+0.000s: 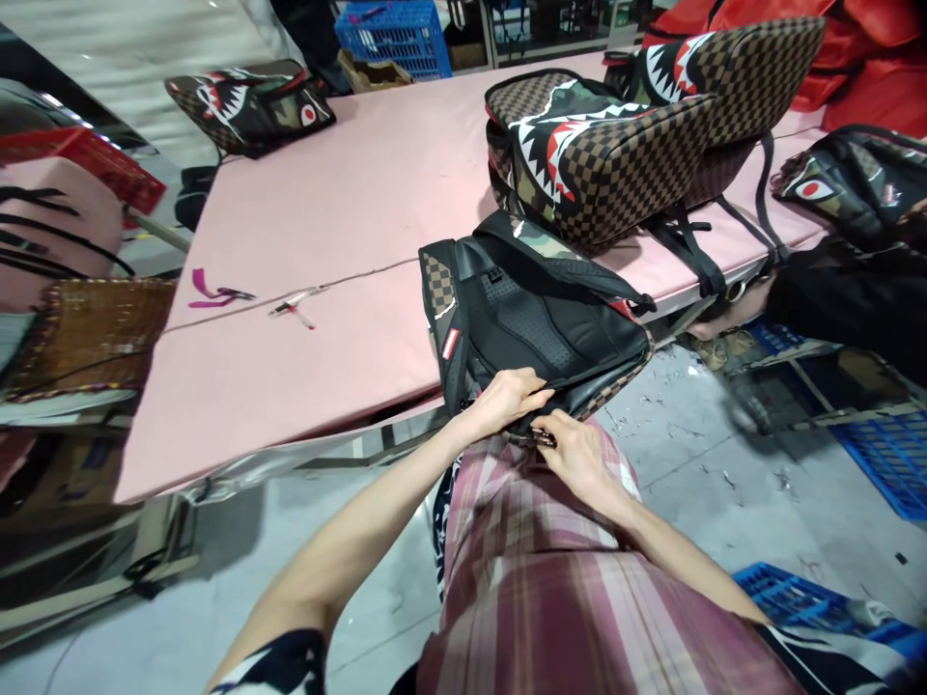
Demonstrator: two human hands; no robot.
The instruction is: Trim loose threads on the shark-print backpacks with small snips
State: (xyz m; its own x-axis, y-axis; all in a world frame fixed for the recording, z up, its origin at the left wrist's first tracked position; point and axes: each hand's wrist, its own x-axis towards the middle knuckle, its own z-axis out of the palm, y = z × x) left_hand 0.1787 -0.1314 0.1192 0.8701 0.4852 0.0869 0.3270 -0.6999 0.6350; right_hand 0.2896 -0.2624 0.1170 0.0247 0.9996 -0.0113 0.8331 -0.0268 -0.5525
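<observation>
A backpack (550, 314) with a black padded back panel and brown checkered sides lies across the table's front edge, straps facing up, its near edge against my lap. My left hand (507, 401) is closed on that near edge, its fingers pressing the black fabric. Just to the right, my right hand (575, 454) is closed in a pinch at the same edge. Something small, dark and shiny shows at its fingertips; I cannot make out what it is. The underside of the bag is hidden.
More shark-mouth backpacks (637, 154) stand on the pink table (325, 212), with another bag (250, 106) at the far left corner. Small snips (236, 293) with purple ribbon and a second small tool (296, 301) lie left. At right, a person's hand (916, 220) touches a bag.
</observation>
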